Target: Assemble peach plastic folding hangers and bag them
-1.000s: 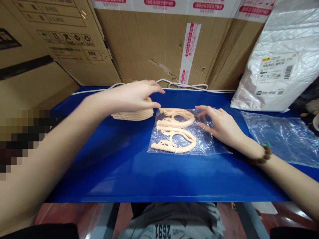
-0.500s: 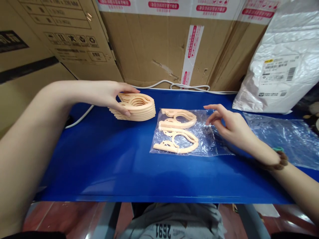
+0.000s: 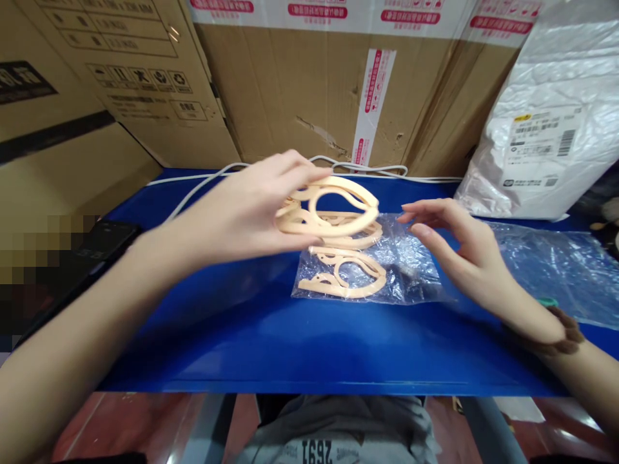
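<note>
My left hand (image 3: 251, 209) grips a peach plastic curved piece (image 3: 333, 209) and holds it in the air above the blue table (image 3: 232, 322). Just below it lies a clear plastic bag (image 3: 401, 267) with two more peach pieces (image 3: 345, 277) inside. My right hand (image 3: 457, 248) hovers over the bag's right part, fingers apart and slightly curled, holding nothing. A bead bracelet (image 3: 563, 325) sits on that wrist. The stack of peach pieces is hidden behind my left hand.
Cardboard boxes (image 3: 319, 84) stand along the back and left. A white parcel bag (image 3: 541, 116) leans at the back right, with loose clear bags (image 3: 556, 264) in front of it. A white cable (image 3: 203, 183) runs along the table's far edge. A dark phone (image 3: 104, 238) lies at the left.
My left hand lifted a peach piece off the stack at the back left and carried it right, above the bag. My right hand rose slightly and opened beside the bag.
</note>
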Demonstrator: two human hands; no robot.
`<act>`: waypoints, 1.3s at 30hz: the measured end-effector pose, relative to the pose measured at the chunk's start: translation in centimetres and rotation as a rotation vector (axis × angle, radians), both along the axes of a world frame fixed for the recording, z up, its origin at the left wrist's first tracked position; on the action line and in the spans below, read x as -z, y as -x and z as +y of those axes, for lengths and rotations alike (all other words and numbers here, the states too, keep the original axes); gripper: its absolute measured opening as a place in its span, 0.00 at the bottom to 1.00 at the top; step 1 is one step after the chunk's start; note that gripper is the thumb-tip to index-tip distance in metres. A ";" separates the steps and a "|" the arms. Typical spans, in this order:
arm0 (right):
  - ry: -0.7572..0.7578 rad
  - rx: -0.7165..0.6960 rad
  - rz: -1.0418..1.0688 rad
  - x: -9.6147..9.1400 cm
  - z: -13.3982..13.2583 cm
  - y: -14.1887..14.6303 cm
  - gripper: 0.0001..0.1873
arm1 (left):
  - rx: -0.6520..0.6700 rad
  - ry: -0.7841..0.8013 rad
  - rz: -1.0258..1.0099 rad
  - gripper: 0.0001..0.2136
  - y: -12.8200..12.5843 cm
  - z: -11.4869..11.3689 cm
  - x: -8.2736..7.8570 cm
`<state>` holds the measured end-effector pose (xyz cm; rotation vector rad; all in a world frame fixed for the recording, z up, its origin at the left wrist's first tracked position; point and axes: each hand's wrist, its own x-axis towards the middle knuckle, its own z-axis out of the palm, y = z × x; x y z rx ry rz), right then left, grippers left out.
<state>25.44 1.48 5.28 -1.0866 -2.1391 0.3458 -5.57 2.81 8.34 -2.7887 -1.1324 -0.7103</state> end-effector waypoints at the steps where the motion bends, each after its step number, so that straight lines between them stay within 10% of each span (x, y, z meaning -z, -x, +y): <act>1: 0.068 -0.019 0.055 -0.1 -0.5 0.4 0.14 | 0.042 -0.028 -0.009 0.32 -1.0 -0.6 0.5; 16: 0.497 -0.132 0.336 0.6 -0.4 0.5 0.16 | 0.084 -0.205 0.035 0.35 -3.2 -1.9 4.6; 26: -0.219 -0.259 -0.386 0.6 -1.7 1.2 0.39 | 0.101 -0.287 0.032 0.31 -4.7 -3.3 5.7; 33: -0.377 -0.169 -0.557 -0.2 -1.5 0.8 0.38 | 0.064 -0.197 0.027 0.35 -4.9 -3.5 5.6; 39: -0.300 0.094 -0.569 -1.8 2.3 -5.1 0.42 | 0.082 0.047 0.070 0.44 -3.0 -2.1 5.7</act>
